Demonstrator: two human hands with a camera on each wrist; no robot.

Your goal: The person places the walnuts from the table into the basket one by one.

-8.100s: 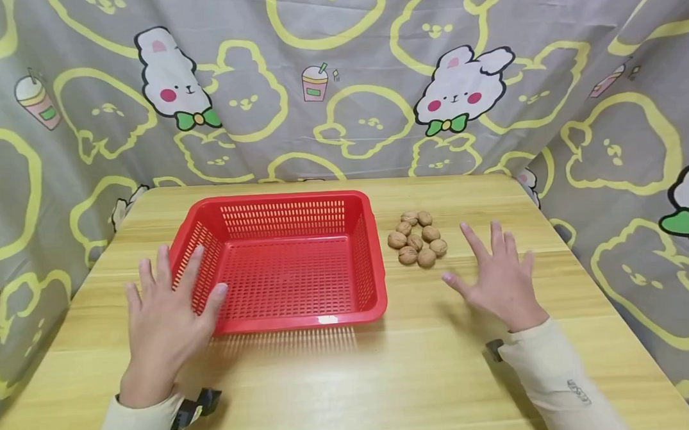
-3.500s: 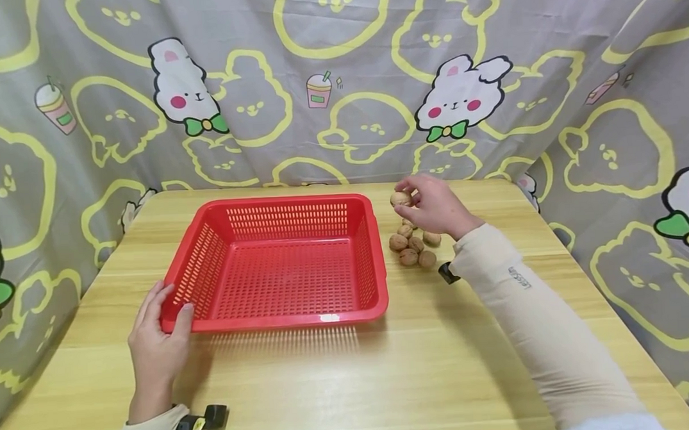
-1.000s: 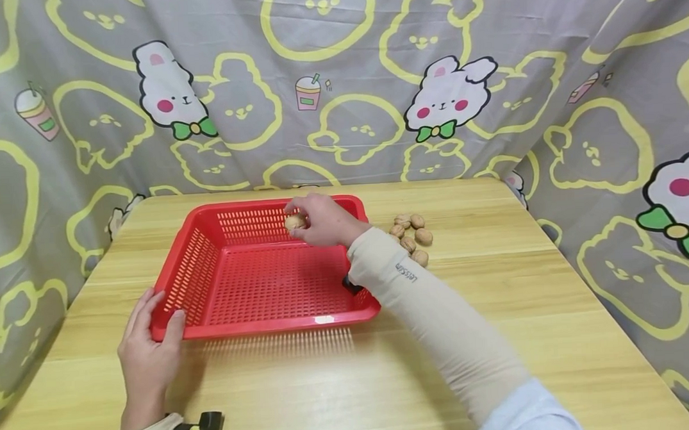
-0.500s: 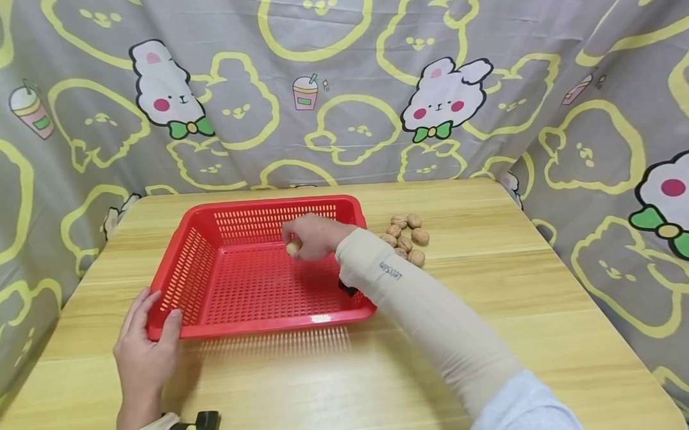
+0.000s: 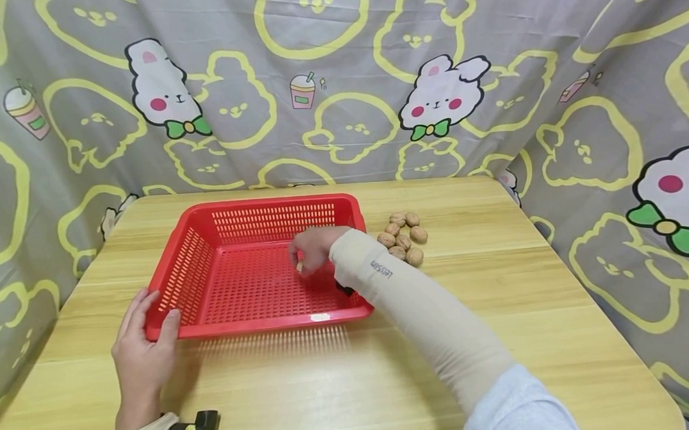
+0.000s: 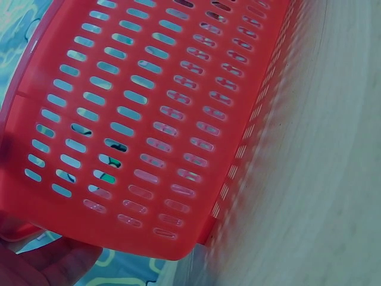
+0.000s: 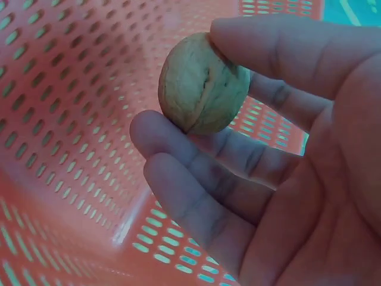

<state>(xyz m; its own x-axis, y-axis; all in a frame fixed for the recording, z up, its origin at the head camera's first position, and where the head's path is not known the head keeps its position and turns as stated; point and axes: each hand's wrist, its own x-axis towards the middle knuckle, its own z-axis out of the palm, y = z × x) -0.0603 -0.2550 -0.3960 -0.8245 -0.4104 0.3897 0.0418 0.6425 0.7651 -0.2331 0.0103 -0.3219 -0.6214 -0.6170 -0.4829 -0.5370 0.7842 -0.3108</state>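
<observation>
My right hand (image 5: 313, 250) reaches down inside the red plastic basket (image 5: 257, 328). In the right wrist view, its thumb and fingers pinch one walnut (image 7: 199, 86) above the perforated basket floor. From the head view that walnut is mostly hidden by the hand. At the basket's front left corner, my left hand (image 5: 145, 345) grips the rim, thumb over the front edge and fingers along the left side. The left wrist view shows its fingers (image 6: 56, 262) against the basket's outer wall (image 6: 149, 119). To the right of the basket, several walnuts (image 5: 403, 241) lie in a loose cluster.
All of this is on a light wooden table (image 5: 499, 324). A grey curtain (image 5: 349, 61) with cartoon prints hangs behind it and along both sides. My right sleeve (image 5: 424, 320) crosses over the basket's right rim.
The right hand took a walnut from the cluster's far side, carried it left over the basket, then lowered it inside towards the floor. Earlier, the left hand came down onto the basket's corner and stayed.
</observation>
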